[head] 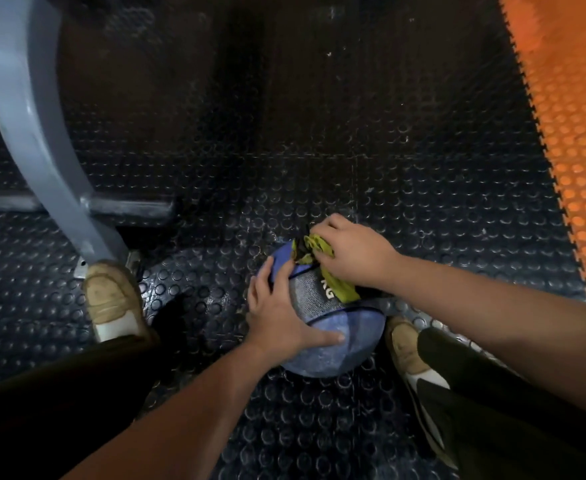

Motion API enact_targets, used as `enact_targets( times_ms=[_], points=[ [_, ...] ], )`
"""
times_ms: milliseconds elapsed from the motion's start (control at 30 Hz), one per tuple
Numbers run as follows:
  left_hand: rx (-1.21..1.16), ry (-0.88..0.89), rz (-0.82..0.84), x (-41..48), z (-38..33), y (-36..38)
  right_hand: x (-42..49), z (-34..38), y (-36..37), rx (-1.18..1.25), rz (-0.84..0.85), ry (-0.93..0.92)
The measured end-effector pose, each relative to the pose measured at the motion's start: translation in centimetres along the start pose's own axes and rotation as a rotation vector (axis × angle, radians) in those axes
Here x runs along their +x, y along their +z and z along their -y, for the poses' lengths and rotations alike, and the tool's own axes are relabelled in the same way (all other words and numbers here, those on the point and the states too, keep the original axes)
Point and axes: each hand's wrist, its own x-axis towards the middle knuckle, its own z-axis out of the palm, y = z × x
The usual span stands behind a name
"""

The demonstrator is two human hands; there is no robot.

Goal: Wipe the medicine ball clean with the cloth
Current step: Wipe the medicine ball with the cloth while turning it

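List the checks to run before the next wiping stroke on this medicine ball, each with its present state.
1. Support: medicine ball rests on the floor mat: ok.
2. Bracing: left hand lies flat on the ball: ok.
3. Grip: right hand holds the cloth bunched: ok.
4. Contact: cloth touches the ball's top: ok.
5. Underside wiped: cannot tell, hidden.

L hand [277,308] flat, fingers spread, thumb out; R hand [352,256] curled, gripping cloth [342,289]; both forearms reach fwd.
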Motion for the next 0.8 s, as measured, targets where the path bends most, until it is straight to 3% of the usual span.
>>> enact_targets(
  times_ms=[400,600,800],
  points=[
    [-0.123,0.039,0.066,1.5,0.3,-2.4,-3.2,-0.6,0.2,-0.062,-0.093,-0.257],
    [-0.075,0.010,-0.005,0.0,0.8,-0.8,-0.6,0.7,-0.3,-0.033,-0.095,-0.055],
    [-0.175,0.008,0.066,1.6,0.1,-2.8,-4.0,0.7,0.2,-0.015,-0.047,-0.208]
  ],
)
